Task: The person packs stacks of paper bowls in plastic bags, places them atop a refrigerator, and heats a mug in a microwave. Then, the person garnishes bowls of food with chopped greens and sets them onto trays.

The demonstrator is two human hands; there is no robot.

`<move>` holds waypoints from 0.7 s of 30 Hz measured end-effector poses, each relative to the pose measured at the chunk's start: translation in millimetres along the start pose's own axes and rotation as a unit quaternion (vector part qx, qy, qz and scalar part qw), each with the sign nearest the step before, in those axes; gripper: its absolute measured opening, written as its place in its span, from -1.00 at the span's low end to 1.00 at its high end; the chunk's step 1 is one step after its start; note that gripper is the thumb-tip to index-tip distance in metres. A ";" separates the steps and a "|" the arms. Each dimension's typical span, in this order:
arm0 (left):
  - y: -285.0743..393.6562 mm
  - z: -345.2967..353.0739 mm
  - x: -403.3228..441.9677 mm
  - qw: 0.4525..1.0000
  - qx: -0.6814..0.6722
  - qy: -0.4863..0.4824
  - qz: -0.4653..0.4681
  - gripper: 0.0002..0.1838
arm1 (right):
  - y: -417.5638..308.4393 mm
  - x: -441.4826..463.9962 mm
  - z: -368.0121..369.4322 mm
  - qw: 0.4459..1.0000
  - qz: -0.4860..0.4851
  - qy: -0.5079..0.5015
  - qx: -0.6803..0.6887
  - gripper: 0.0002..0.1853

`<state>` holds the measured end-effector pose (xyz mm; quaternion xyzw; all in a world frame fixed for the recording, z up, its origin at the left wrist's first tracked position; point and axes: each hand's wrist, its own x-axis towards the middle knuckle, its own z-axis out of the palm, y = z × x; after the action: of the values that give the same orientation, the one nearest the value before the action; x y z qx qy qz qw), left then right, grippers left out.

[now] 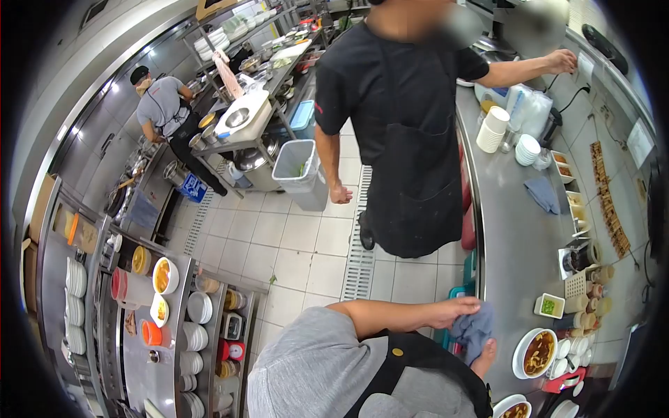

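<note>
Cloth (pixel 474 327): blue-grey and crumpled, bunched at the edge of the steel desk (pixel 512 268), between the left hand (pixel 456 312) and the right hand (pixel 483 360); whether it touches the metal I cannot tell.
Left hand: grasping the upper end of the cloth, fingers curled over it.
Right hand: up against the cloth's lower end, partly hidden by the body (so I cannot tell whether it grips or only touches).
Soup bowls: one white bowl (pixel 516 357) of brown soup with pale pieces stands on the desk just beside the right hand; a second bowl (pixel 496 409), similarly filled, is cut off by the lower border.
Green garnish: chopped, in a square white dish (pixel 540 311) near the first bowl.
Folded cloth (pixel 542 195): blue, lying farther along the desk, near the stacked cups (pixel 493 129).
Co-worker in black (pixel 411 146): standing beside the desk, one arm stretched out over it towards the wall, the other hanging down.
Co-worker in grey (pixel 164 108): well apart, at the far-left counter (back mostly turned).
Bin (pixel 311 194): grey, lined with a bag, on the tiled floor (pixel 296 244).
</note>
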<state>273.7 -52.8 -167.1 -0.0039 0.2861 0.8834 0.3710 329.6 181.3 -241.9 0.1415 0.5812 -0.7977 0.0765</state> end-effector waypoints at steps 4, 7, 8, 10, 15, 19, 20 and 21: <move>-48.4 -23.0 -3.2 0.954 0.284 0.031 0.094 -0.34 | 7.1 -31.8 21.5 0.982 0.084 -0.148 -0.082 -0.40; -55.1 -49.9 -16.5 0.949 0.311 0.038 0.031 -0.31 | 21.6 -27.0 7.1 0.977 0.140 -0.158 -0.036 -0.43; -55.6 -52.6 -25.4 0.950 0.307 0.051 0.042 -0.31 | 30.3 -27.9 1.3 0.985 0.141 -0.085 -0.043 -0.49; -44.2 -37.4 -51.4 0.928 0.334 0.157 0.040 -0.36 | 34.3 -21.4 -10.0 0.987 0.144 -0.047 -0.052 -0.49; -55.9 -40.7 -53.4 0.944 0.250 0.199 0.085 -0.49 | 26.9 -8.3 -80.0 0.990 0.103 0.059 -0.072 -0.50; -84.6 -21.5 -40.3 0.954 0.182 0.223 0.080 -0.53 | 17.7 -2.3 -151.6 0.981 0.060 0.151 -0.103 -0.51; -93.3 -14.9 -36.7 0.947 0.195 0.249 0.062 -0.53 | 17.2 -4.7 -169.7 0.977 0.053 0.175 -0.110 -0.51; -103.5 -13.9 -30.1 0.948 0.199 0.241 0.054 -0.53 | 17.9 -8.1 -186.8 0.971 0.047 0.201 -0.119 -0.51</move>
<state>360.7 -21.5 -224.2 -0.1269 0.5368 0.8000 0.2361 367.9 352.6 -308.7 0.3159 0.6685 -0.6732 0.0121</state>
